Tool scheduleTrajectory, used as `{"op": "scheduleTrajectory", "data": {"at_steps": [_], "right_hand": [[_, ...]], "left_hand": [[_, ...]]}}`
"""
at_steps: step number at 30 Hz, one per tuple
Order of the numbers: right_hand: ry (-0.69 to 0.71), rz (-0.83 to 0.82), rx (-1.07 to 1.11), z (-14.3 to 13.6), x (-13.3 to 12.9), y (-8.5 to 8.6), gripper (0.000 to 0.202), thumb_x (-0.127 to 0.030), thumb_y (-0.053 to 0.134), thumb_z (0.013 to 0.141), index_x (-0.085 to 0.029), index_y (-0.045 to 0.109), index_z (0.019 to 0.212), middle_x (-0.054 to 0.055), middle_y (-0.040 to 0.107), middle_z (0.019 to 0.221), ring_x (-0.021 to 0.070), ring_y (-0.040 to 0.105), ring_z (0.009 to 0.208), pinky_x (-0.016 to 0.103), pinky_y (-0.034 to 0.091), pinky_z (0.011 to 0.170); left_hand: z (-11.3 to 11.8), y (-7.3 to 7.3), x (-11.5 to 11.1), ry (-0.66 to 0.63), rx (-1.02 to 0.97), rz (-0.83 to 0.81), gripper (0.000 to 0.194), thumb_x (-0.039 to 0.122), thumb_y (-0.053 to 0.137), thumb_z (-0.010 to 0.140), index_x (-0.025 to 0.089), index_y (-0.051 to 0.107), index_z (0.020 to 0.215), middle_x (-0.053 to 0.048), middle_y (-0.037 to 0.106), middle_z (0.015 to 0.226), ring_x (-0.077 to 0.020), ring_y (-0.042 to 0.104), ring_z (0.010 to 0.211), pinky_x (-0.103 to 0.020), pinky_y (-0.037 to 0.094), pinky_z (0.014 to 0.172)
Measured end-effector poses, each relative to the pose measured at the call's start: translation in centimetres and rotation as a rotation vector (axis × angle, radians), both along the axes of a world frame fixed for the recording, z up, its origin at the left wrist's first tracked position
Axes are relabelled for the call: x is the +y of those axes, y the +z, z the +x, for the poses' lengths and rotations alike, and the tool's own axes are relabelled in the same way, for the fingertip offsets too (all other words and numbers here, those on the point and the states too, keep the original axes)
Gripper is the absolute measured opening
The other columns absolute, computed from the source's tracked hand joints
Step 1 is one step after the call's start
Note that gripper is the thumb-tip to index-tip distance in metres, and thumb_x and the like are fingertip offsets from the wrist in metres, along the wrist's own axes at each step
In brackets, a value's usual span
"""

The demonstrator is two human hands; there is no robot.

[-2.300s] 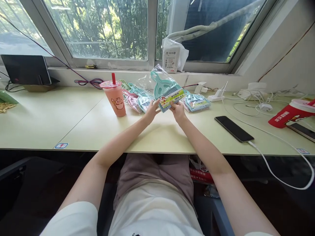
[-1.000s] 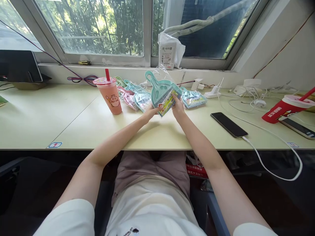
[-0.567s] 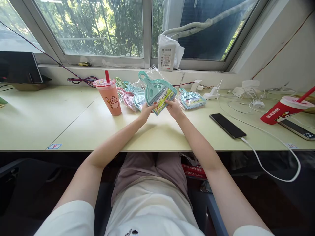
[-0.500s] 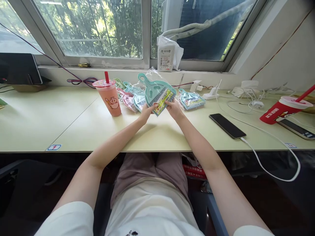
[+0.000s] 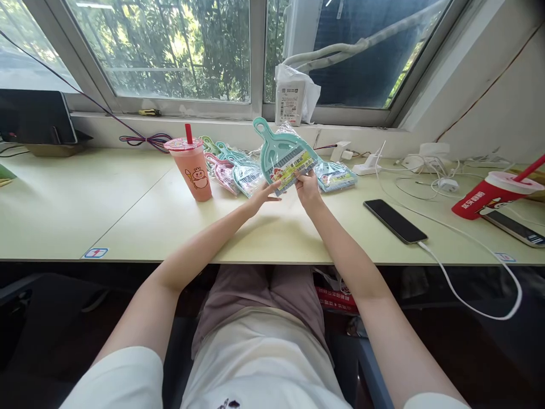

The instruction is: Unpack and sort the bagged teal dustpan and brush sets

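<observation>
Centre frame, just above mid-height: packaged teal dustpan set [image 5: 284,156] held up off the desk [image 5: 128,210], handle pointing to upper left, label strip along its lower edge. Right hand [image 5: 307,190] pinches the pkg's lower right edge betw. thumb & fingers. Left hand [image 5: 263,195] sits at lower left corner, fingers spread & loose, tips at or near the wrapper; firm grip can't be told.

Behind/left of the pkg: pile of similar packs [image 5: 232,167], pink & teal, lying flat. One more pack [image 5: 338,175] just to the right. Pink drink cup [image 5: 191,168] w/ red straw stands upright left of pile. Black phone [image 5: 395,221] right of centre, white cable [image 5: 468,267] plugged in. Red cup [image 5: 496,195] far right, tilted. White parcel [image 5: 293,94] on window sill, top centre.
</observation>
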State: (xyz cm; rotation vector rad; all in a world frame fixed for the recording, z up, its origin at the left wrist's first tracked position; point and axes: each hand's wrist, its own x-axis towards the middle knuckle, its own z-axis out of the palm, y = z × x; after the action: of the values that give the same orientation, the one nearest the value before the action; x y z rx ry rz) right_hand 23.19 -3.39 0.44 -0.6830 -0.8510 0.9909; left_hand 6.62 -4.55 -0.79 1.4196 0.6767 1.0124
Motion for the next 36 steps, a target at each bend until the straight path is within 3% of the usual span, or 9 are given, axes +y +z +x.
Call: {"op": "scheduleTrajectory", "data": {"at_steps": [3,6,11,15,22,26,36], "right_hand": [[-0.007,0.001,0.003,-0.2,0.1,-0.3,0.055,-0.011,0.066,0.073,-0.031,0.061,0.124,0.000,0.076,0.116,0.0203,0.072,0.116,0.040,0.062,0.104],[-0.026,-0.002,-0.005,-0.6,0.1,-0.7,0.055,-0.011,0.064,0.074,-0.031,0.060,0.126,0.001,0.076,0.116,0.0202,0.072,0.115,0.040,0.062,0.102],[-0.065,-0.003,-0.024,-0.4,0.0,-0.8,0.059,-0.009,0.062,0.074,-0.032,0.059,0.129,0.001,0.076,0.113,0.0192,0.073,0.109,0.039,0.062,0.101],[-0.060,-0.006,-0.012,0.2,0.1,-0.7,0.059,-0.009,0.061,0.075,-0.032,0.059,0.129,0.000,0.076,0.113,0.0181,0.073,0.108,0.039,0.060,0.103],[-0.032,-0.007,0.019,-0.3,0.3,-0.9,0.051,-0.009,0.064,0.076,-0.030,0.062,0.122,0.000,0.076,0.110,0.0195,0.071,0.114,0.040,0.061,0.104],[0.006,-0.027,0.016,-0.9,0.3,-1.2,0.042,-0.013,0.070,0.077,-0.029,0.062,0.116,0.000,0.076,0.110,0.0206,0.071,0.117,0.040,0.062,0.103],[-0.019,-0.110,0.085,-1.4,0.1,-1.3,0.047,-0.008,0.061,0.073,-0.028,0.061,0.116,-0.003,0.077,0.096,0.0170,0.074,0.102,0.034,0.062,0.098]], "left_hand": [[-0.4,0.4,0.6,0.108,-0.151,0.020,0.057,0.054,0.071,0.087,0.026,0.056,0.135,-0.011,0.065,0.144,-0.0290,0.065,0.129,-0.041,0.058,0.099],[-0.5,0.4,0.4,0.131,-0.119,0.036,0.060,0.046,0.077,0.084,0.026,0.052,0.135,-0.009,0.068,0.138,-0.0271,0.070,0.122,-0.043,0.057,0.100],[-0.4,0.0,-0.7,-0.083,0.118,-0.012,0.070,0.052,0.082,0.079,0.020,0.052,0.134,-0.018,0.076,0.124,-0.0261,0.079,0.095,-0.047,0.057,0.096],[0.0,-0.3,-1.0,-0.162,0.169,0.005,0.077,0.059,0.082,0.077,0.019,0.054,0.136,-0.022,0.073,0.130,-0.0284,0.076,0.106,-0.047,0.057,0.097],[0.1,-0.8,0.5,0.098,-0.076,0.001,0.063,0.054,0.069,0.087,0.026,0.050,0.141,-0.014,0.058,0.153,-0.0308,0.064,0.130,-0.038,0.063,0.087],[-0.4,-0.4,0.5,0.194,-0.054,0.046,0.059,0.044,0.074,0.082,0.022,0.054,0.133,-0.012,0.069,0.136,-0.0297,0.070,0.117,-0.037,0.065,0.080],[-0.4,-0.4,0.4,0.223,-0.061,0.010,0.053,0.035,0.078,0.074,0.018,0.059,0.120,-0.011,0.076,0.119,-0.0282,0.074,0.101,-0.040,0.066,0.076]]}}
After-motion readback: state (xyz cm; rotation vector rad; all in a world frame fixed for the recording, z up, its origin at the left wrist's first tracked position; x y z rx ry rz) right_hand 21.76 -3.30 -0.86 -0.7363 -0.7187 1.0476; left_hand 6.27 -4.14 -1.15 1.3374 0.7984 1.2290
